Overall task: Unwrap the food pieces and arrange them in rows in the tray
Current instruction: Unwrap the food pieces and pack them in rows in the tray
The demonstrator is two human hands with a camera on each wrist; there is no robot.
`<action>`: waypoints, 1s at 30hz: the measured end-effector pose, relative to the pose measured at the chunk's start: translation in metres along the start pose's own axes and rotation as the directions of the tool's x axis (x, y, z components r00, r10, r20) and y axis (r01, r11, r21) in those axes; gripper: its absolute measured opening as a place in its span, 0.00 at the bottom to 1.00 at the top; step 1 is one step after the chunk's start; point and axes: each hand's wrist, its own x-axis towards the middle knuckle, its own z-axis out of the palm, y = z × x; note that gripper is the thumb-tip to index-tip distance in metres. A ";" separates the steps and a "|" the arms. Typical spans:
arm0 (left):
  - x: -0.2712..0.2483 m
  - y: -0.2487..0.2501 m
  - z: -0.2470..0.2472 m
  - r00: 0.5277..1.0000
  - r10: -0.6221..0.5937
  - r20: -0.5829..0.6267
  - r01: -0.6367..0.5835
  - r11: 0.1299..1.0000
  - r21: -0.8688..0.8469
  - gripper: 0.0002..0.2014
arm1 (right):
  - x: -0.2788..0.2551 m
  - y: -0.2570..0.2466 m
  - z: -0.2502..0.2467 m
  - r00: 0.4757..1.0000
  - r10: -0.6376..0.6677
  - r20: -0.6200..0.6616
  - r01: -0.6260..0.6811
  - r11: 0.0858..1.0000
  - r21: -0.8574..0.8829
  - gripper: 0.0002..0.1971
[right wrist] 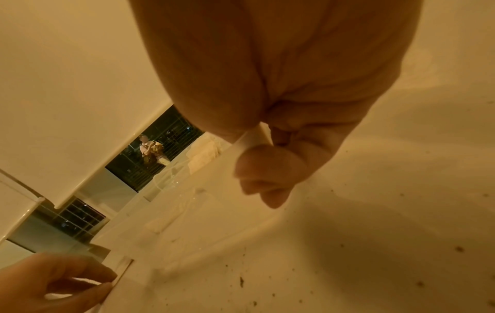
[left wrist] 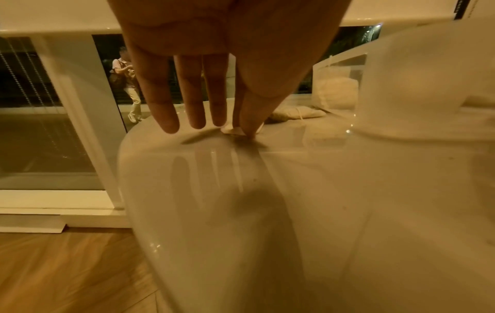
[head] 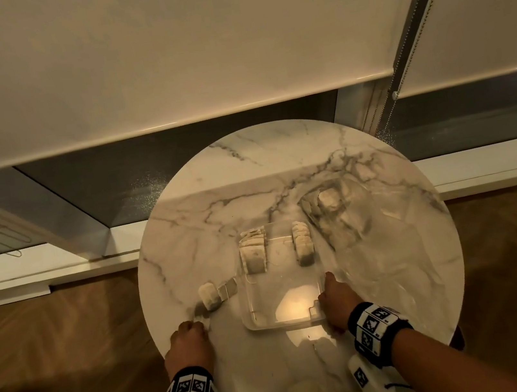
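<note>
A clear plastic tray (head: 286,325) sits mid-table, with two upright rows of tea bags at its far end, one left (head: 253,251) and one right (head: 303,243). One loose tea bag (head: 208,297) lies on the marble left of the tray. My left hand (head: 199,323) is near the table's left edge; in the left wrist view its thumb and index finger pinch a small white paper piece (left wrist: 230,130) against the table, the other fingers straight. My right hand (head: 326,290) grips the tray's right rim (right wrist: 254,135) between thumb and curled fingers.
The round marble table (head: 279,165) stands before a window with a lowered blind. Crumpled clear wrapping (head: 329,200) holding more tea bags lies at the far right of the table. Dark crumbs dot the marble near my right hand. Wooden floor surrounds the table.
</note>
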 end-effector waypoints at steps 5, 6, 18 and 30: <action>-0.005 0.000 0.007 1.000 0.008 0.006 -0.007 0.996 -0.085 0.10 | 0.001 0.001 0.001 1.000 -0.006 0.000 0.006 1.000 -0.003 0.21; -0.005 0.000 0.008 1.000 -0.004 -0.003 0.004 0.992 -0.129 0.11 | 0.001 0.002 0.001 1.000 -0.012 -0.005 0.012 1.000 -0.025 0.22; -0.003 -0.004 0.007 0.963 -0.264 0.062 0.250 0.778 -0.576 0.17 | -0.002 0.002 -0.002 1.000 -0.011 -0.007 0.011 1.000 0.015 0.18; -0.020 0.007 -0.020 0.975 -0.170 -0.146 0.046 0.788 -0.614 0.10 | -0.011 0.006 -0.007 0.999 -0.047 0.020 0.046 0.999 0.019 0.21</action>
